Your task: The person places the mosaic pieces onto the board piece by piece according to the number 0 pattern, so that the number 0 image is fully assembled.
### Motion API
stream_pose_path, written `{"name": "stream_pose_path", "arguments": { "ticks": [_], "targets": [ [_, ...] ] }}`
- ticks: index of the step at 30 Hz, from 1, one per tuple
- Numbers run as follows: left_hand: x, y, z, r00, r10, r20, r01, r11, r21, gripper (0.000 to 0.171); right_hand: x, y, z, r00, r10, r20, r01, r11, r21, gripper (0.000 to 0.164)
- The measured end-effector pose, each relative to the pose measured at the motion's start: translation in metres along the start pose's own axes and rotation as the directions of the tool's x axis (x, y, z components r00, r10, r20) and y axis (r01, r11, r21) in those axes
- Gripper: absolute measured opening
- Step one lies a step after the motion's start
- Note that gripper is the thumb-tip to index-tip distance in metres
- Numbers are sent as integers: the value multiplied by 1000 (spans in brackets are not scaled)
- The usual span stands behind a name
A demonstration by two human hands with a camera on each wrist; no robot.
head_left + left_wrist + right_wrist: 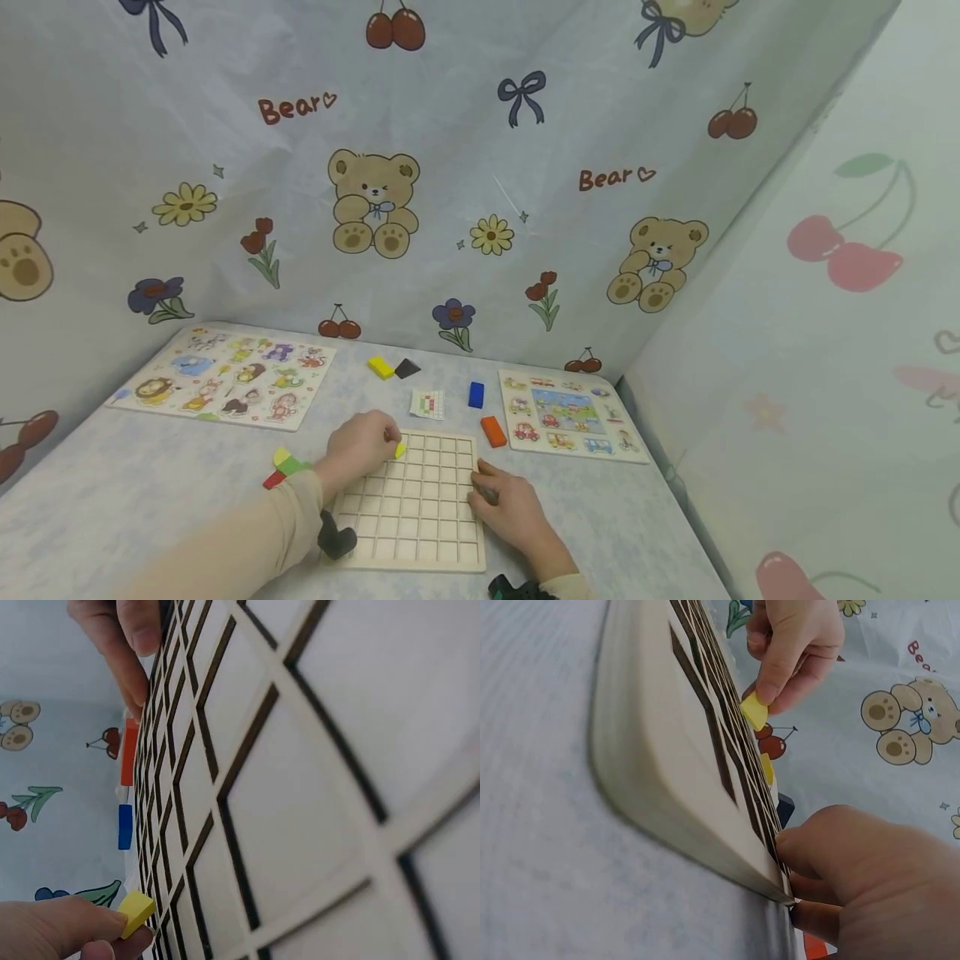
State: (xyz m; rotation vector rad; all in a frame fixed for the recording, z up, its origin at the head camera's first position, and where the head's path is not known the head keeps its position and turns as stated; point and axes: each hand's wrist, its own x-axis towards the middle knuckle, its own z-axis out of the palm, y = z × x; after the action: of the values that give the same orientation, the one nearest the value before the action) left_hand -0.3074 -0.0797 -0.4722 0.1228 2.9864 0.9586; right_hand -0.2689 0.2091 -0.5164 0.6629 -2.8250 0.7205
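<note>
A pale wooden grid board lies flat on the table, its square cells outlined by dark grooves in the wrist views. Over its far left part, my left hand pinches a small yellow block between thumb and fingers. The same piece shows in the right wrist view, close above the board's surface. At the board's right edge, my right hand grips the rim, thumb on top and fingers against the side, as the right wrist view shows. The left forearm crosses the board's left edge and hides part of it.
Behind the board lie a yellow block, a black block, a small pattern card, a blue block and an orange block. Green and red pieces sit left. An animal puzzle and vehicle puzzle flank them.
</note>
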Motion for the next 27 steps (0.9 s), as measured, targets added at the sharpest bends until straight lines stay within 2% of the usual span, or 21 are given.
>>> {"name": "stream_pose_path", "arguments": {
  "ticks": [6,12,22,27],
  "targets": [
    [-1,1,5,999,34,-18,-34,999,-17,10,1,0,-1,1000,5,0,-5,1000,1,38],
    [0,-2,6,1000,23,2,-23,999,-37,6,0,2,1,1000,9,-6,-9,1000,14,38],
    [0,-10,11,1000,8,13,-6,985,-170,9,0,3,3,1000,23,1,-23,999,33,38],
    [2,-12,12,1000,2,16,1,987,-164,10,1,1,2,999,34,2,-34,999,36,39]
  ]
}}
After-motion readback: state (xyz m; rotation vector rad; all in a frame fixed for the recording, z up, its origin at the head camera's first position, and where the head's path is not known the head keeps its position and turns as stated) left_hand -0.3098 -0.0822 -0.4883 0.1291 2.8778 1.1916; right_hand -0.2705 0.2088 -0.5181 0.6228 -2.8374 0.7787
